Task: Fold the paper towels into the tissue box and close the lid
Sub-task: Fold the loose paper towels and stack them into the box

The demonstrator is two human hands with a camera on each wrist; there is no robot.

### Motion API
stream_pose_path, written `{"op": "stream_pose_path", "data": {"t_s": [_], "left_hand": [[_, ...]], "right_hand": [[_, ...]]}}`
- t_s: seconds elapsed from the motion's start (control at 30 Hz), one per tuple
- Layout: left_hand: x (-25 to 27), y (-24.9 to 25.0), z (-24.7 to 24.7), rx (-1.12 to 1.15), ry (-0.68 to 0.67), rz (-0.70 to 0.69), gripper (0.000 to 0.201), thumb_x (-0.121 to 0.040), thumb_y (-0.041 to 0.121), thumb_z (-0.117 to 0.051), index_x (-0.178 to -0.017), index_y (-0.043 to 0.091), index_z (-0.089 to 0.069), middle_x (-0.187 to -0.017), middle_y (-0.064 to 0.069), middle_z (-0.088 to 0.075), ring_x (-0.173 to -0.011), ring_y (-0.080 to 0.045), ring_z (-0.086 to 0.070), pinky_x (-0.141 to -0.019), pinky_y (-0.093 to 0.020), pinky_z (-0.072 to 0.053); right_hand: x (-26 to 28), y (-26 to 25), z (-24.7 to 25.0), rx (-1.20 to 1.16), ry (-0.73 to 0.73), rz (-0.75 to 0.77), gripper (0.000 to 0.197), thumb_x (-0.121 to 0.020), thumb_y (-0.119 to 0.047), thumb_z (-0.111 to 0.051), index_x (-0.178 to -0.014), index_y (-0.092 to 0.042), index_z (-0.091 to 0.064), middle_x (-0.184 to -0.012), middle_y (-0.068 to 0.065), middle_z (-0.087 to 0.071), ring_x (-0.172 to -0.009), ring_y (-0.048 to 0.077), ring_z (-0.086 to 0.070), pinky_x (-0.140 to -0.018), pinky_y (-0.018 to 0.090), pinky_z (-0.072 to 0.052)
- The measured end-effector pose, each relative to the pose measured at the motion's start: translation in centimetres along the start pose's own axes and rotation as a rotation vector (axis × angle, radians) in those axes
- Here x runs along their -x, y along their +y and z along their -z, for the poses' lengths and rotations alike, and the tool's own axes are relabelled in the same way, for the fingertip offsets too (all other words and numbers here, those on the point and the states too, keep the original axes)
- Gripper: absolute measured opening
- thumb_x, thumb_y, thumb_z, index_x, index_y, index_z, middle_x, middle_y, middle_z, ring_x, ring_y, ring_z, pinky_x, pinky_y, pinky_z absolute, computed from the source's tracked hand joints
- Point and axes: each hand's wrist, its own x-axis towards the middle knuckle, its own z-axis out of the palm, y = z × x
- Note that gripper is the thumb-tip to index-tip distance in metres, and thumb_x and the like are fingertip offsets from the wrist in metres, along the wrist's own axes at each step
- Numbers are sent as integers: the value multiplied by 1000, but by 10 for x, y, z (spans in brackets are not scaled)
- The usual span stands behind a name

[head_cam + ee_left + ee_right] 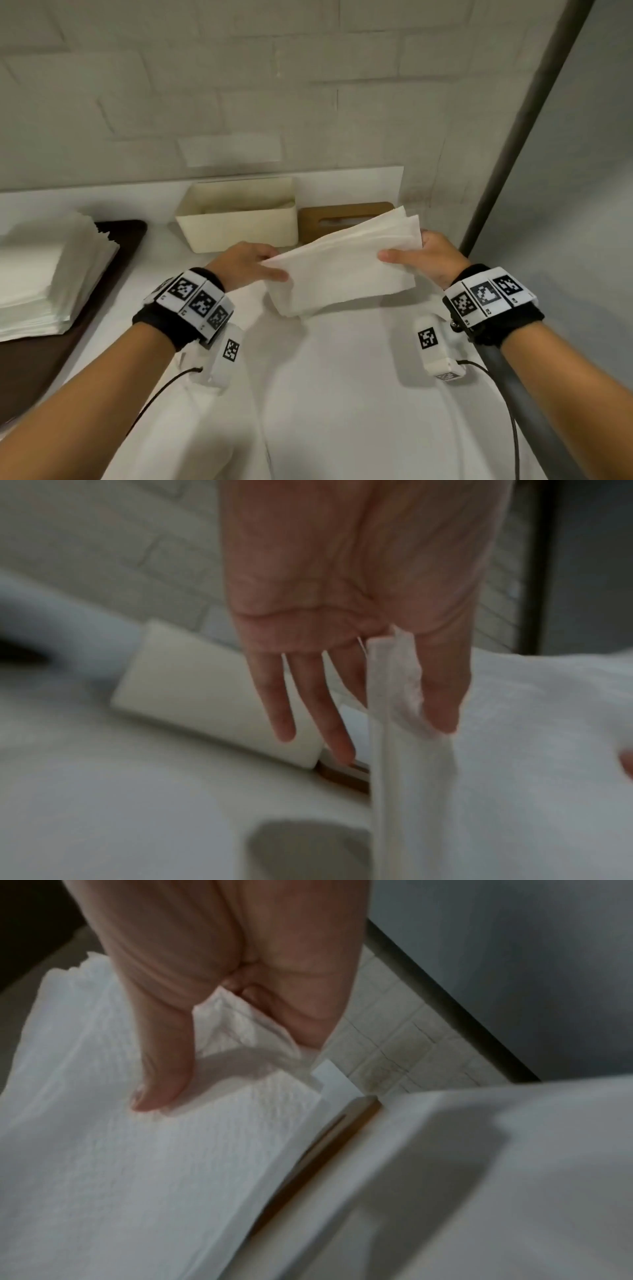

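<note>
- The left hand (247, 261) pinches the folded paper towels' (342, 265) left end, thumb on top.
- The right hand (432, 257) grips their right end likewise.
- Both hands hold the towels raised, just nearer than the open tissue box (239, 219) and its wooden lid (342, 216).

The right hand (219, 969) pinches a folded white paper towel (143, 1164) at its crumpled corner, thumb pressed flat on top. Just beside the towel's edge runs a brown wooden lid (329, 1139) on the white tabletop (479, 1191), with pale tiled wall (394, 1047) behind.
</note>
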Motion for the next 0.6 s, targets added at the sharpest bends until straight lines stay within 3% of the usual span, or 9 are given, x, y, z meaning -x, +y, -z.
{"op": "stream_pose_path", "data": {"t_s": [0.1, 0.17, 0.27, 0.33, 0.43, 0.5, 0.6], "left_hand": [[-12, -19, -13, 538, 101, 74, 13, -80, 8, -68, -84, 19, -62, -94, -9, -63, -96, -24, -57, -92, -29, -45], [-18, -24, -23, 779, 93, 70, 20, -83, -3, -60, -84, 17, -59, -86, -6, -62, -90, -22, -57, -83, -23, -47], [-25, -31, -33, 800, 31, 58, 25, -85, -10, -52, -84, 15, -57, -70, 6, -69, -74, -9, -63, -63, -10, -51], [-30, -38, -36, 817, -8, 58, 25, -84, -10, -54, -89, 13, -60, -70, 9, -73, -72, -4, -67, -63, -10, -52], [-37, -43, -34, 808, -61, 71, 29, -81, -10, -58, -96, 15, -62, -79, 9, -75, -75, -4, -70, -70, -17, -55], [-40, -41, -34, 782, -108, 79, 31, -77, -11, -62, -96, 14, -64, -84, 4, -75, -81, -11, -70, -82, -28, -54], [-42, -31, -34, 747, -110, 101, 37, -70, -9, -70, -101, 10, -65, -108, -12, -68, -105, -29, -62, -101, -44, -44]], "right_hand": [[-7, 12, -4, -78, 14, -44, 33, -76, -6, -70, -108, -8, -62, -108, 7, -64, -96, 20, -61, -72, 22, -50], [-14, 19, -7, -100, -1, -76, 39, -78, -4, -68, -115, -4, -59, -110, 8, -63, -93, 19, -61, -71, 22, -53], [-21, 29, -11, -85, -50, -136, 47, -77, -6, -69, -122, -5, -54, -120, 11, -62, -105, 25, -61, -91, 37, -52], [-24, 32, -12, -100, -38, -141, 59, -75, -8, -72, -129, -8, -48, -125, 13, -59, -114, 27, -58, -101, 44, -45], [-31, 38, -11, -114, -59, -131, 73, -68, -15, -79, -132, -11, -44, -128, 9, -58, -117, 25, -56, -103, 46, -43], [-30, 37, -13, -81, -109, -162, 60, -74, -12, -73, -129, -10, -49, -125, 9, -60, -114, 24, -58, -102, 41, -44], [-30, 37, -17, -37, -133, -219, 39, -75, -8, -72, -113, -3, -62, -115, 15, -66, -105, 28, -63, -98, 41, -47]]}}
